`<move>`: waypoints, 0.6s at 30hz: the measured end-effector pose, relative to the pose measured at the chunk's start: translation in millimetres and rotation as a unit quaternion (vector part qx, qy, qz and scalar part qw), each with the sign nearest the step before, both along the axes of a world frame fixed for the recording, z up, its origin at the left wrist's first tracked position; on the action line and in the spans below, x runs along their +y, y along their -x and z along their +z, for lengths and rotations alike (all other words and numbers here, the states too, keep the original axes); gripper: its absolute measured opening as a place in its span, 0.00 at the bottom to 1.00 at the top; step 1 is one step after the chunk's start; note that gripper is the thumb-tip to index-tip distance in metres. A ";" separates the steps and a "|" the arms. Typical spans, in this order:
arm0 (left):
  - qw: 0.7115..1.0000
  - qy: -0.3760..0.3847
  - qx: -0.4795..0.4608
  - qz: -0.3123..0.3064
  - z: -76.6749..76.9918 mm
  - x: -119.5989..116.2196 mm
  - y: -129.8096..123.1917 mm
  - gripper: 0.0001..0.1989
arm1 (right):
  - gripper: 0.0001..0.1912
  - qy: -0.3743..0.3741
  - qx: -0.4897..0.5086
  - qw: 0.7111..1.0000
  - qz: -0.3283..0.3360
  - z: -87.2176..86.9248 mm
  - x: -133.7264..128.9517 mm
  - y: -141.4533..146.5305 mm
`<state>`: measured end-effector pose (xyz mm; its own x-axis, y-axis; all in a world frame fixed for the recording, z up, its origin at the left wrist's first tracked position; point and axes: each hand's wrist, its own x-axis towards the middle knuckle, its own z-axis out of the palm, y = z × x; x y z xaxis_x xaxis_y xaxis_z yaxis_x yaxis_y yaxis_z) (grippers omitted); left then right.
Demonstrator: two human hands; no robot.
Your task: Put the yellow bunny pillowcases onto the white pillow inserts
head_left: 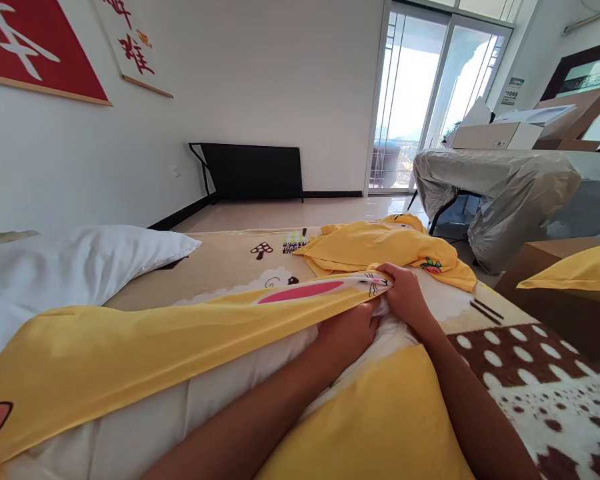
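Observation:
A yellow bedding cover (pixel 145 340) with a printed rabbit face and long pink ear stretches across the bed from the lower left. My right hand (pixel 405 293) is closed on its far end, by the rabbit's whiskers. Just below, my left hand (pixel 353 330) is curled into the white padded quilt (pixel 260 357) under the cover; its fingertips are partly hidden. Between my forearms lies more yellow fabric (pixel 380 420). Beyond my hands sits a crumpled yellow cloth (pixel 370 243) with a carrot print.
A white pillow (pixel 80 267) lies at the left on the patterned bed sheet (pixel 230 250). A cardboard box (pixel 545 267) with a yellow pillow (pixel 575 270) stands right of the bed. Behind it is a plastic-covered table (pixel 505 180) bearing boxes. A black folded frame (pixel 253 170) leans against the wall.

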<state>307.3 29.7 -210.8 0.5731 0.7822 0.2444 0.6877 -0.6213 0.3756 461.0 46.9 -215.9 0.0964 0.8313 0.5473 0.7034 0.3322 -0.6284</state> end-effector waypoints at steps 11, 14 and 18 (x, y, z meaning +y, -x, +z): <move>0.985 0.066 0.027 -0.157 2.9 22.4 0.2 0.23 | 0.15 -0.029 0.013 0.999 0.019 -9.5 10.4 3.4; 0.980 0.105 0.102 -0.138 6.8 26.0 -3.7 0.21 | 0.13 -0.007 0.032 0.999 0.030 -12.1 11.9 3.6; 0.965 0.156 0.157 -0.143 14.8 22.7 -5.6 0.14 | 0.11 -0.003 0.032 0.999 0.014 -13.6 13.0 3.5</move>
